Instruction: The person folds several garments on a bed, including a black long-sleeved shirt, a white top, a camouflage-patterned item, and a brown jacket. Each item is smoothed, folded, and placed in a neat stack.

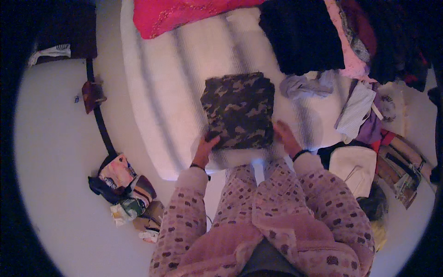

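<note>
A camouflage-patterned cloth (238,110), folded into a rough square, is in front of me over the striped bedspread (159,90). My left hand (205,150) grips its near left corner, with the thumb on top and the other fingers partly hidden. Beside its right edge is my right hand (286,136), slightly blurred, fingers apart; it looks to hold nothing, and whether it touches the cloth is unclear. Dark bands circle both wrists.
Red cloth (187,15) and a black folded garment (304,38) lie at the bed's far side. Crumpled grey cloth (306,86) and a white striped cloth (356,107) are to the right. A cream bag-like item (354,166) sits near my right arm; assorted items (128,187) stand at the left.
</note>
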